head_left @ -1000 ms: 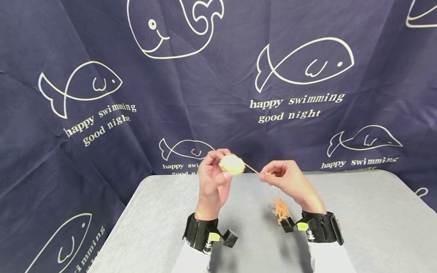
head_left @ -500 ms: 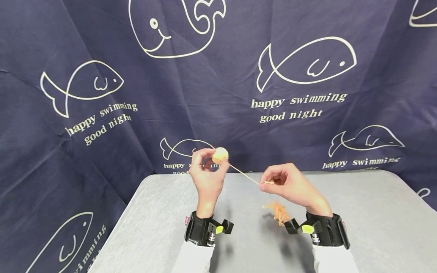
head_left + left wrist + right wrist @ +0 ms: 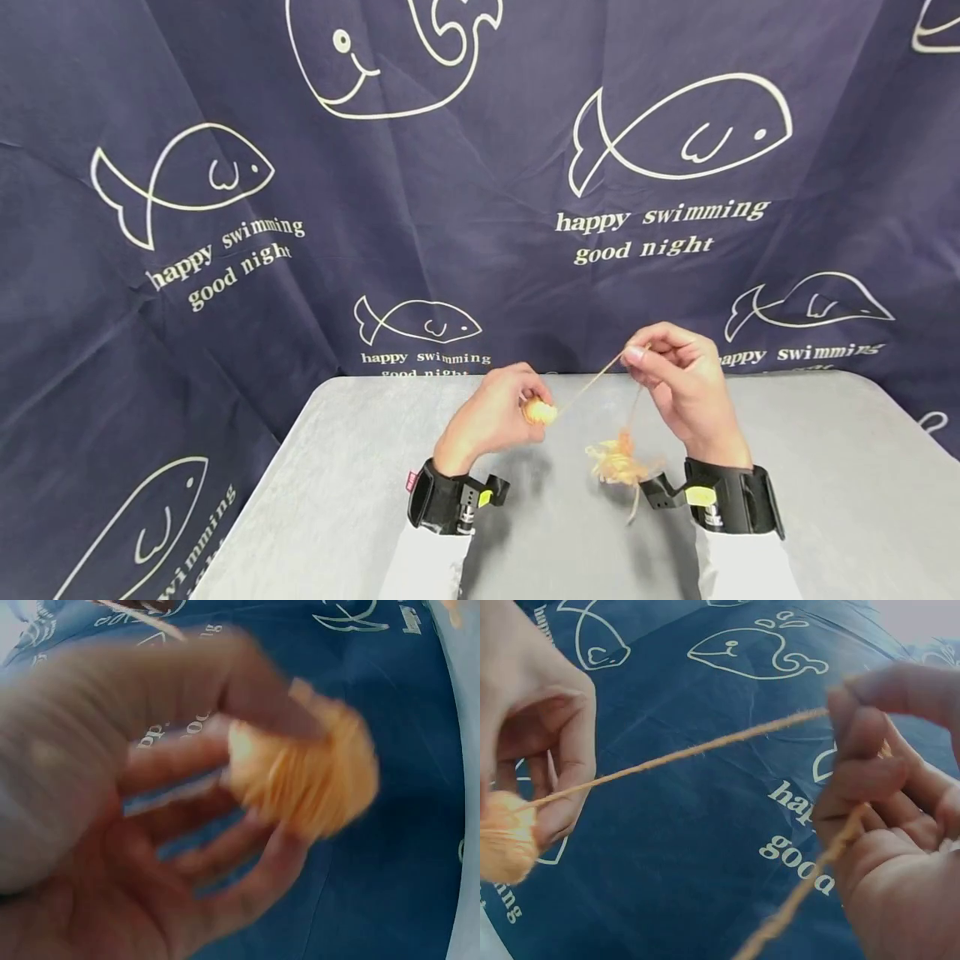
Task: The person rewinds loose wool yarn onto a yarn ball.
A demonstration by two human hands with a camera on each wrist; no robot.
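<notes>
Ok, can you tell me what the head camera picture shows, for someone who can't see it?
A left hand holds a small orange yarn ball; the right hand pinches its strand above a loose yarn tangle on a grey table.

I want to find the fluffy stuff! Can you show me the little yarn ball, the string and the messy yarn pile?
yarn ball (image 3: 539, 411): head view, its visible side.
string (image 3: 592, 382): head view, stretched middle.
yarn pile (image 3: 618, 461): head view, tangled middle.
</notes>
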